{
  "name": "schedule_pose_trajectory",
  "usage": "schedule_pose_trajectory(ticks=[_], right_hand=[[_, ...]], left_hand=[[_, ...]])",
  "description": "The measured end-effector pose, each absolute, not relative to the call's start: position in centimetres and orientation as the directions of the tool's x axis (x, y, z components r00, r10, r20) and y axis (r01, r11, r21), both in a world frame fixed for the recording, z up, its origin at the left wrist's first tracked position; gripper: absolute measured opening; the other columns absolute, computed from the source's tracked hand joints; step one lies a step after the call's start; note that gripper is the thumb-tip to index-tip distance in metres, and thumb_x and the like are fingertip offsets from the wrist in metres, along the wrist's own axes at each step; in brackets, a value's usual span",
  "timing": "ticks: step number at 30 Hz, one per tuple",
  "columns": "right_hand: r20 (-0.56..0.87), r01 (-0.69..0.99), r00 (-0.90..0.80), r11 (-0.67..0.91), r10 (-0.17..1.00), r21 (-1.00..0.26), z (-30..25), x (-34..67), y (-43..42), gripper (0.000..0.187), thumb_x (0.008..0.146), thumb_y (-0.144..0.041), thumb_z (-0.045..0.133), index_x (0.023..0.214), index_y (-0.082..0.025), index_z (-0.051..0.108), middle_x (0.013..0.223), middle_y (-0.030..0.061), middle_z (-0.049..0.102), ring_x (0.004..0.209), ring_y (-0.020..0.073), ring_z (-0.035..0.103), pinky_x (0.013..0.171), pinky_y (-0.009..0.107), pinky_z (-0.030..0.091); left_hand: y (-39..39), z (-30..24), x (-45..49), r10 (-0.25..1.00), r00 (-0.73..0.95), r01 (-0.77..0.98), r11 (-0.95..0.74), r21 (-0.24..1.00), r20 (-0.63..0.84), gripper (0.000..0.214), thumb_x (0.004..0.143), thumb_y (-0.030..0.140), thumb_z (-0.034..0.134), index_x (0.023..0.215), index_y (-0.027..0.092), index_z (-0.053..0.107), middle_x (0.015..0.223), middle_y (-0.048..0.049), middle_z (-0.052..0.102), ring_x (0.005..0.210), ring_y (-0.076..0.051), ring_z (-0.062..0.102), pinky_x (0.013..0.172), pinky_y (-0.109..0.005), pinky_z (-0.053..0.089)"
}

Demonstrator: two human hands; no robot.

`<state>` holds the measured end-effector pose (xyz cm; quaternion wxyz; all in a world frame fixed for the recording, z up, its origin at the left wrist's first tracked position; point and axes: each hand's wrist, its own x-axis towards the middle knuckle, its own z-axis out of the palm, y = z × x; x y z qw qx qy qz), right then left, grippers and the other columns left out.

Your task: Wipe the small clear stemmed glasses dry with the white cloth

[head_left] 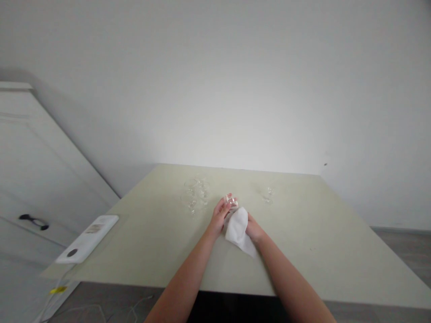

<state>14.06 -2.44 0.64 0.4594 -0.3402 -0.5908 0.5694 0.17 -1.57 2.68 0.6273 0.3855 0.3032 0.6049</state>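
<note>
Above the middle of the table, my left hand (220,215) is closed around a small clear glass (231,202), its fingers showing through and behind it. My right hand (253,228) grips a white cloth (237,229), which covers most of its fingers and touches the lower part of the glass. A corner of the cloth hangs down toward my right forearm. Beyond my left hand stands a cluster of several clear glasses (195,190). Farther right sits a smaller clear glass piece (268,194), whose exact shape is hard to make out.
The pale table (151,242) reaches back to a plain wall. At its left edge lies a white flat device (88,240) with a cable hanging down. A white cabinet (50,179) with a dark handle stands at the left. More cables (90,307) lie on the floor.
</note>
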Motion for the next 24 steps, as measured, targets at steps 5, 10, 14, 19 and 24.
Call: schedule_pose_trajectory(ticks=[5, 10, 14, 19, 24], right_hand=[[0.259, -0.049, -0.321, 0.257, 0.911, -0.965, 0.39, 13.94, -2.24, 0.017, 0.078, -0.03, 0.063, 0.088, -0.019, 0.072, 0.087, 0.0033, 0.073, 0.082, 0.0212, 0.066, 0.084, 0.038, 0.053], [0.161, -0.156, -0.356, 0.111, 0.92, -0.981, 0.54, 13.83, -2.56, 0.033, 0.08, -0.039, 0.063, 0.106, -0.02, 0.069, 0.088, 0.006, 0.074, 0.077, 0.0223, 0.067, 0.077, 0.039, 0.056], [0.256, -0.071, -0.308, 0.246, 0.916, -0.967, 0.34, 13.58, -2.23, 0.026, 0.077, -0.039, 0.066, 0.095, -0.022, 0.072, 0.092, 0.0044, 0.074, 0.085, 0.023, 0.066, 0.088, 0.042, 0.052], [0.125, -0.143, -0.351, 0.079, 0.928, -0.987, -0.12, 13.71, -2.25, 0.034, 0.076, -0.048, 0.065, 0.096, -0.021, 0.07, 0.088, 0.005, 0.074, 0.083, 0.0234, 0.067, 0.082, 0.04, 0.054], [-0.05, -0.287, -0.227, -0.116, 0.973, -0.951, -0.38, 13.79, -1.98, 0.042, 0.07, -0.056, 0.067, 0.091, -0.019, 0.068, 0.087, 0.0076, 0.074, 0.083, 0.026, 0.069, 0.076, 0.04, 0.056]], left_hand=[[-1.37, 2.39, 0.02, 0.995, 0.025, -0.475, -0.074, 0.877, 0.097, 0.066, 0.063, 0.042, 0.083, 0.121, 0.019, 0.061, 0.098, -0.0056, 0.069, 0.085, -0.017, 0.065, 0.08, -0.029, 0.049], [-1.48, 2.13, 0.01, 0.979, 0.181, -0.576, 0.023, 0.817, 0.099, 0.059, 0.07, 0.053, 0.075, 0.116, 0.018, 0.061, 0.11, -0.0123, 0.068, 0.09, -0.022, 0.066, 0.079, -0.033, 0.05], [-1.22, 2.01, 0.03, 0.993, 0.044, -0.449, -0.08, 0.89, 0.112, 0.056, 0.064, 0.043, 0.082, 0.111, 0.017, 0.066, 0.098, -0.0068, 0.07, 0.087, -0.019, 0.065, 0.077, -0.027, 0.048], [-1.51, 2.24, -0.12, 0.991, 0.102, -0.53, -0.022, 0.848, 0.089, 0.066, 0.064, 0.047, 0.082, 0.12, 0.018, 0.059, 0.099, -0.0078, 0.07, 0.081, -0.018, 0.066, 0.073, -0.028, 0.049], [-1.63, 2.33, -0.04, 0.982, 0.143, -0.619, -0.009, 0.785, 0.125, 0.059, 0.07, 0.049, 0.077, 0.116, 0.019, 0.056, 0.108, -0.0121, 0.07, 0.087, -0.02, 0.067, 0.079, -0.033, 0.05]])
